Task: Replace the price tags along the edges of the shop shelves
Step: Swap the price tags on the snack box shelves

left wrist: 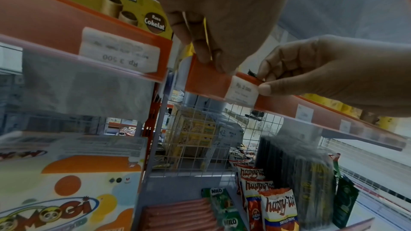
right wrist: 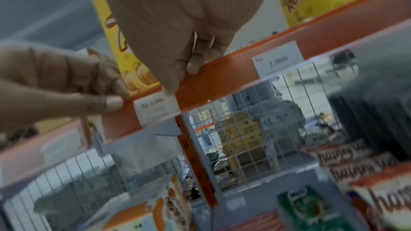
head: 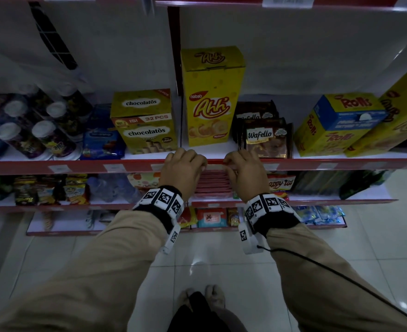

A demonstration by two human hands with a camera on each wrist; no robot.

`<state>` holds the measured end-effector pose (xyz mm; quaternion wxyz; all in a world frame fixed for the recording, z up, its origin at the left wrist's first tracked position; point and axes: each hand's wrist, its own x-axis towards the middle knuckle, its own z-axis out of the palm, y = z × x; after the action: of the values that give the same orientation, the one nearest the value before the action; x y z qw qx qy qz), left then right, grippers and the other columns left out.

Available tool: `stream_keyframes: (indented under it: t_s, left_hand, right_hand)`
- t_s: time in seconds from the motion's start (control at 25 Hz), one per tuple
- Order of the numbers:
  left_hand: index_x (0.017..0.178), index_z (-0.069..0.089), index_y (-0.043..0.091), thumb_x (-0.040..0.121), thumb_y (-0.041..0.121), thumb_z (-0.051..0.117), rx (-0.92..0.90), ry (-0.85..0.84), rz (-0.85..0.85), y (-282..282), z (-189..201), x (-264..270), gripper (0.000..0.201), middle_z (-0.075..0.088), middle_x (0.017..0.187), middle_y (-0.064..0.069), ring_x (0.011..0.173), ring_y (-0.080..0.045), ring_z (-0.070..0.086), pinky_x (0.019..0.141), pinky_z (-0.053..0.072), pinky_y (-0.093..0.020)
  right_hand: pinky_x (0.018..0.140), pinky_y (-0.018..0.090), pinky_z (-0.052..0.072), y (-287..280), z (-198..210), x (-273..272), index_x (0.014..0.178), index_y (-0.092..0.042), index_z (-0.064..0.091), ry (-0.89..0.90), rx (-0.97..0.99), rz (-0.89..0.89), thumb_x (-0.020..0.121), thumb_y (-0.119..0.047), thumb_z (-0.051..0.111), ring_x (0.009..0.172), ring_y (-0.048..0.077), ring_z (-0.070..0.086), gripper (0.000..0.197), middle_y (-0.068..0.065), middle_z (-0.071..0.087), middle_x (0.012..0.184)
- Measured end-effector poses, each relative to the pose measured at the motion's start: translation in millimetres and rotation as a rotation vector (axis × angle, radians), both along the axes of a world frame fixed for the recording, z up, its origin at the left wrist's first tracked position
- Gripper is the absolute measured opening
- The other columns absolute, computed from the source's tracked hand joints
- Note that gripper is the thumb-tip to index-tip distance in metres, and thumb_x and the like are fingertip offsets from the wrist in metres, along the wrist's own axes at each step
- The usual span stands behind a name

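Shop shelving, red edge strip point(head: 341, 163): left hand point(head: 183, 169) fingers curled over strip; right hand point(head: 245, 172) pinches small white paper price tag point(left wrist: 242, 90).

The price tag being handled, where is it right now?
The price tag sits in the orange shelf edge strip below the yellow Ahh box, between the left hand and right hand.

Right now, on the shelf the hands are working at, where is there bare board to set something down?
Bare board shows behind the chocolatos box and around the tall Ahh box, back to the rear panel. The front is crowded: Wafello packs, Rolls box, cans. The left hand and right hand occupy the shelf edge.
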<state>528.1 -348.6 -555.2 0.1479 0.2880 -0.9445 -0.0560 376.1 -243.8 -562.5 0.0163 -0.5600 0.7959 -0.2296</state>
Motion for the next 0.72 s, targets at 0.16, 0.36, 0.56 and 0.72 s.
stream_keyframes:
  t_s: [0.16,0.36,0.56,0.72]
  left_hand:
    - [0.097,0.067,0.016,0.08,0.008,0.062,0.009,-0.025,0.024,2,2,5,0.019,0.059,0.096,-0.009,0.09,-0.032,0.052,0.073,0.037,-0.038]
    - [0.113,0.065,0.014,0.082,0.011,0.061,0.019,-0.059,0.018,5,3,11,0.032,0.059,0.104,-0.01,0.097,-0.033,0.053,0.074,0.04,-0.04]
    - [0.117,0.061,0.013,0.086,0.017,0.056,0.049,-0.1,0.016,-2,5,31,0.031,0.057,0.114,-0.008,0.105,-0.032,0.049,0.081,0.037,-0.04]
    - [0.112,0.062,0.013,0.083,0.017,0.058,0.026,-0.114,0.007,-20,10,59,0.029,0.056,0.116,-0.009,0.11,-0.033,0.047,0.082,0.036,-0.04]
  right_hand:
    - [0.081,0.04,0.041,0,2,0,0.09,-0.007,0.066,-0.013,-0.056,-0.023,0.083,-0.009,0.063,0.098,0.033,0.047,0.008,0.014,0.058,0.097]
    - [0.08,0.041,0.041,-4,5,0,0.094,-0.006,0.062,-0.035,-0.03,-0.04,0.081,-0.008,0.064,0.098,0.034,0.048,0.014,0.015,0.058,0.098]
    - [0.077,0.039,0.04,-9,2,14,0.093,-0.005,0.062,-0.046,-0.043,-0.079,0.081,-0.005,0.061,0.096,0.035,0.05,0.012,0.015,0.059,0.097]
    - [0.079,0.042,0.044,-23,-2,45,0.097,-0.004,0.062,-0.13,-0.076,-0.065,0.081,-0.001,0.057,0.097,0.036,0.051,0.017,0.016,0.06,0.097]
